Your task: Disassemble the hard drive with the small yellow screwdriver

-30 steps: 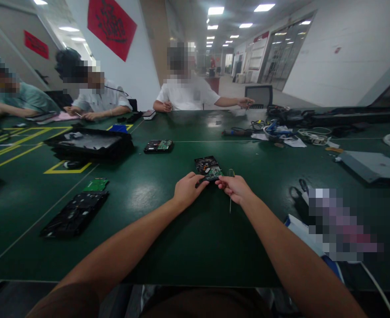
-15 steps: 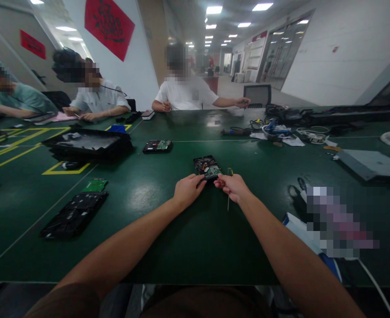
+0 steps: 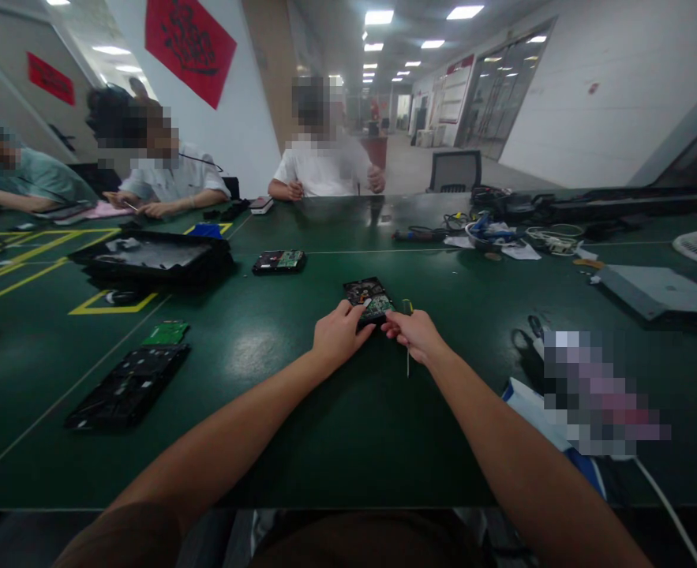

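A black hard drive (image 3: 367,296) with a green circuit board on top lies on the green table (image 3: 324,426) straight ahead of me. My left hand (image 3: 337,338) grips its near left corner, fingers closed on the edge. My right hand (image 3: 416,334) is closed around a thin screwdriver (image 3: 408,359) with a yellow-green handle; its shaft points down toward me. The fingertips of that hand touch the drive's near right corner.
A second hard drive (image 3: 279,261) lies farther left. A black tray (image 3: 150,260), a green board (image 3: 165,333) and a black panel (image 3: 128,386) sit at left. Cables and tools (image 3: 496,233) and a grey case (image 3: 656,290) are at right. Three people sit across the table.
My left hand has slid a little further onto the drive's corner. The person opposite has pulled their outstretched arm back toward their body. The view has shifted slightly.
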The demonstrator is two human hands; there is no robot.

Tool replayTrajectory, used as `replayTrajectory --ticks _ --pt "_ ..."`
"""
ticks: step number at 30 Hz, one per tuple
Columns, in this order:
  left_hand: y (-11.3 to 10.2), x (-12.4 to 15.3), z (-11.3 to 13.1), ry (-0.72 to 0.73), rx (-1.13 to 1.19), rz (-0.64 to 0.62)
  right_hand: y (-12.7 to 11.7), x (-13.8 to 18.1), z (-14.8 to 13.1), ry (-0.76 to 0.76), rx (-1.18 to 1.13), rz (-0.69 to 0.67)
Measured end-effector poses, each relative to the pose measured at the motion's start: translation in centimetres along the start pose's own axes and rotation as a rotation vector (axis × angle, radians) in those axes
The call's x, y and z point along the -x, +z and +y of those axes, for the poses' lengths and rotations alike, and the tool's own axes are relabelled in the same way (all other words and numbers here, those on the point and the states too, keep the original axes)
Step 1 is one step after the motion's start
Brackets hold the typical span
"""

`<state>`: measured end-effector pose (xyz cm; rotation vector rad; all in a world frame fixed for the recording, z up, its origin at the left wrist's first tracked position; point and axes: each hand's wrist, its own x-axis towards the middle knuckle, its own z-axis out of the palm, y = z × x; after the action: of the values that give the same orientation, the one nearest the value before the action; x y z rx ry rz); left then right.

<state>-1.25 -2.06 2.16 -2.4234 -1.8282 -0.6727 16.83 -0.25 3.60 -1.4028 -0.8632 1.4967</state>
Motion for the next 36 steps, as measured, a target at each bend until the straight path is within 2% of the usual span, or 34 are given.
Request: replayTrajectory --ticks 5,8,11,16,20,23,25,30,36 --pt "0.6 -0.7 0.8 0.117 -0.039 -0.012 -0.5 -0.1 0.0 -0.03 0.025 0.033" --pt "0.9 -0.7 0.5 0.1 0.016 -0.004 -0.8 -0.1 -0.2 -0.081 0.002 0.009" --pt "0.8 -0.6 0.0 0.033 0.13 0.075 -1.1 0.3 -0.5 -0.155 -0.052 -0.055" --pt "-0.1 -0.3 0.0 -0.075 0.444 0.292 -1.3 0.9 -1.4 -0.223 -0.109 -0.132" --pt "-0.2 0.3 0.6 -0.194 0.883 0.22 -1.2 1.2 -1.3 -0.101 -0.075 -0.267" --pt "0.1 0.5 1.1 -0.177 1.148 0.187 -0.8 1.5 -0.8 -0.051 -0.04 -0.38" --pt "0.3 0.5 1.3 -0.133 1.179 0.149 -0.5 1.6 -0.4 -0.055 -0.032 -0.419" --pt "0.1 0.9 1.4 -0.073 1.083 0.075 -0.5 1.3 -0.1 -0.089 -0.105 -0.437" --pt "-0.5 1.2 1.2 -0.055 1.04 0.12 -1.0 1.1 -0.4 -0.077 -0.117 -0.44"
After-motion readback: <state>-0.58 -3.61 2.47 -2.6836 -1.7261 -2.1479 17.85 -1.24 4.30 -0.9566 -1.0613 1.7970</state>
